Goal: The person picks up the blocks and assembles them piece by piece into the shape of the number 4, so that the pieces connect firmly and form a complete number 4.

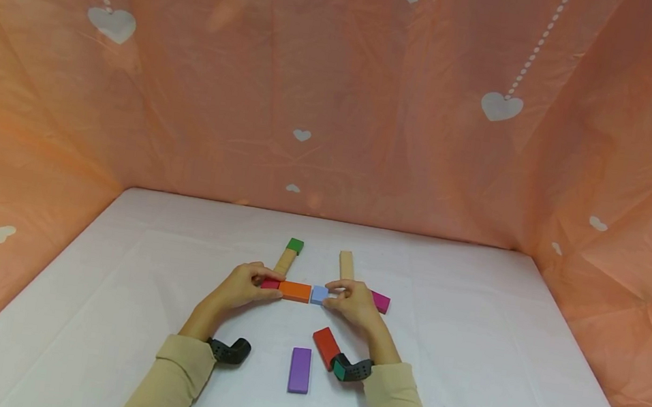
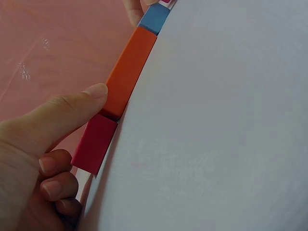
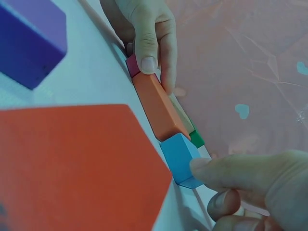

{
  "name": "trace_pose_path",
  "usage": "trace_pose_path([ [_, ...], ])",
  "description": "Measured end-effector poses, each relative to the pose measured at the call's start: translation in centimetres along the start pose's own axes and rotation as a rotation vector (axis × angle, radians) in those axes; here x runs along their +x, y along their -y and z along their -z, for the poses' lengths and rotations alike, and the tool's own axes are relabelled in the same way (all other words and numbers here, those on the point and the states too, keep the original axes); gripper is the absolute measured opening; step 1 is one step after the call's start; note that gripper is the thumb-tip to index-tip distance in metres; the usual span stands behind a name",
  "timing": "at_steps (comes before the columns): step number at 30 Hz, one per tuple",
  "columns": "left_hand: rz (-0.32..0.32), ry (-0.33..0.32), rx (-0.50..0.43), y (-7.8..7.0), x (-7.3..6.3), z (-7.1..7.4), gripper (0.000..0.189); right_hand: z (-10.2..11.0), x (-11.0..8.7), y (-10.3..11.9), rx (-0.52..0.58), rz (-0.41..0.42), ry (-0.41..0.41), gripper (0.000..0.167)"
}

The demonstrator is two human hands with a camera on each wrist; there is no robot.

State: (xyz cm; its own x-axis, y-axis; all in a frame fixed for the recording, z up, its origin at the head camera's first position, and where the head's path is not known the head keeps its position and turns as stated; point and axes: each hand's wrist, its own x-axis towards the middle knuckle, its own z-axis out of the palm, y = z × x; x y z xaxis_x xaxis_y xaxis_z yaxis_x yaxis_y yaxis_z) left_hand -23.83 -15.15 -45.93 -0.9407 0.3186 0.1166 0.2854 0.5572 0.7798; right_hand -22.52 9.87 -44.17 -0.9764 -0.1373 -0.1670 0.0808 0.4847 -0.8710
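A row of blocks lies across the white table. My left hand (image 1: pixel 244 285) pinches the left end of the orange block (image 1: pixel 294 291), thumb on the near side and a finger along the far side. Left of it, a crimson block (image 2: pixel 95 144) meets its end, partly covered by that hand in the head view. My right hand (image 1: pixel 356 302) pinches the light blue block (image 3: pixel 180 156), whose other end sits close to the orange block. A magenta block (image 1: pixel 380 301) lies just right of the right hand, partly hidden.
Behind the hands, natural wood pieces (image 1: pixel 285 262) lead to a green block (image 1: pixel 295 246); another wood strip (image 1: pixel 346 266) lies at right. Nearer are a purple block (image 1: pixel 300 370) and a red block (image 1: pixel 326 346), partly under the right wrist camera. An orange curtain (image 1: pixel 340 95) stands behind.
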Motion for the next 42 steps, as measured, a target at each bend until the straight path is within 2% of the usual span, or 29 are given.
trace_pose_path([
  [15,-0.007,0.003,0.005,-0.24,-0.08,0.11,0.031,0.0,-0.03,0.07,-0.013,0.036,0.009,0.031],
  [25,-0.008,0.007,0.008,-0.13,-0.03,0.13,0.031,-0.14,0.14,-0.05,-0.012,-0.002,0.015,0.03],
  [42,-0.021,0.006,0.002,-0.1,-0.12,0.11,0.031,-0.14,-0.2,0.25,-0.012,-0.009,0.025,0.03],
])
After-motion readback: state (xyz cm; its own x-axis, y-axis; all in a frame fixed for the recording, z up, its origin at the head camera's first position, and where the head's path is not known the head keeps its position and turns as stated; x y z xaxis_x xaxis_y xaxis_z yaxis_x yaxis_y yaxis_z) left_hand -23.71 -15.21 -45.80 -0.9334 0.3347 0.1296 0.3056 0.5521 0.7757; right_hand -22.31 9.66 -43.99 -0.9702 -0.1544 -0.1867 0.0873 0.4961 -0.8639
